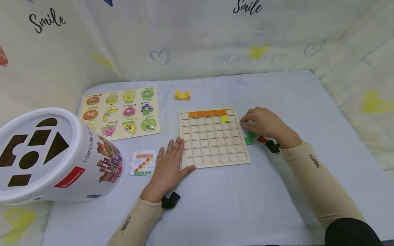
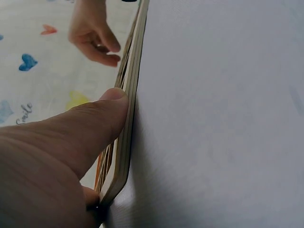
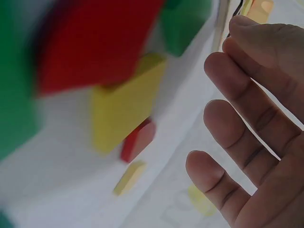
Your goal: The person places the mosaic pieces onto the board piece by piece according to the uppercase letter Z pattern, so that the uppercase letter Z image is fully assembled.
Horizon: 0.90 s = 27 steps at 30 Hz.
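A wooden grid board (image 1: 215,150) lies on the table, with a row of orange square tiles (image 1: 207,113) along its top and one yellow tile (image 1: 224,118) below their right end. My left hand (image 1: 167,169) lies with fingers spread at the board's lower left; in the left wrist view its thumb (image 2: 102,111) rests against the board's edge. Just off the board's right side is my right hand (image 1: 267,123), fingers loosely bent and nothing visible between them. Beside it lie green pieces (image 1: 248,140) and a red piece (image 1: 262,139). The right wrist view also shows a yellow piece (image 3: 130,104) near it.
Left of the board is a pattern card (image 1: 143,163) with coloured squares. Behind it lies a fruit picture board (image 1: 120,112). A large white tub (image 1: 70,147) with shape-cut holes stands at far left. A yellow arch block (image 1: 182,95) sits behind the grid board.
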### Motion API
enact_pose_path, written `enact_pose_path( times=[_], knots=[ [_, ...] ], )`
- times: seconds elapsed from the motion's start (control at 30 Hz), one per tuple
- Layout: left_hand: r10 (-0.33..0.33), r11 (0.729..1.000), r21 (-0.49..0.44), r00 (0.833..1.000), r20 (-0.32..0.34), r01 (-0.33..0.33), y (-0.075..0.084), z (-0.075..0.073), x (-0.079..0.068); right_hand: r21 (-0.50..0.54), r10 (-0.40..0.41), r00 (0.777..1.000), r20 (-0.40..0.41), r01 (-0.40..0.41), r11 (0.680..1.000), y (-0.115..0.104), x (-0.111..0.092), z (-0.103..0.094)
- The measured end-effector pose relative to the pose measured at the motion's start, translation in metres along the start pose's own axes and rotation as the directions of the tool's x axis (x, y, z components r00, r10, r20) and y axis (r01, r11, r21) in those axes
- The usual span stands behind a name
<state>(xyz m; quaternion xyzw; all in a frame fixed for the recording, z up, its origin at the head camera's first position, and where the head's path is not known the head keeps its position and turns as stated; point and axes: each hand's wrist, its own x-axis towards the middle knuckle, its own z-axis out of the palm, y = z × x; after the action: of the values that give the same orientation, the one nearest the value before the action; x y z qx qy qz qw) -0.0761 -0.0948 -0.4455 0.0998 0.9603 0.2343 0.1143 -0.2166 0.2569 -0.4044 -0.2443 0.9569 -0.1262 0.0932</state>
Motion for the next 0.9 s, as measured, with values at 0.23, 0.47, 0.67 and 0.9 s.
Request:
enact_pose_path(
  times=[0.23,0.47,0.67,0.9],
  knots=[
    [-0.014,1.000,-0.010,1.000,0.005,0.014,-0.002,-0.001,-0.001,0.048,0.028,1.000,0.002,-0.028,0.998,0.014,-0.023,-0.002],
    [-0.020,1.000,-0.001,1.000,0.014,0.020,-0.004,-0.002,-0.001,0.036,0.041,0.998,0.041,-0.042,0.998,0.016,-0.043,-0.002],
    [-0.017,1.000,-0.007,1.000,0.018,0.017,-0.004,-0.003,-0.001,0.053,0.039,0.999,0.013,-0.040,0.998,0.017,-0.053,0.000],
    [-0.014,1.000,-0.011,1.000,0.015,0.014,-0.002,-0.001,-0.001,0.047,0.066,0.997,-0.027,-0.065,0.997,0.025,-0.053,0.002]
  ],
)
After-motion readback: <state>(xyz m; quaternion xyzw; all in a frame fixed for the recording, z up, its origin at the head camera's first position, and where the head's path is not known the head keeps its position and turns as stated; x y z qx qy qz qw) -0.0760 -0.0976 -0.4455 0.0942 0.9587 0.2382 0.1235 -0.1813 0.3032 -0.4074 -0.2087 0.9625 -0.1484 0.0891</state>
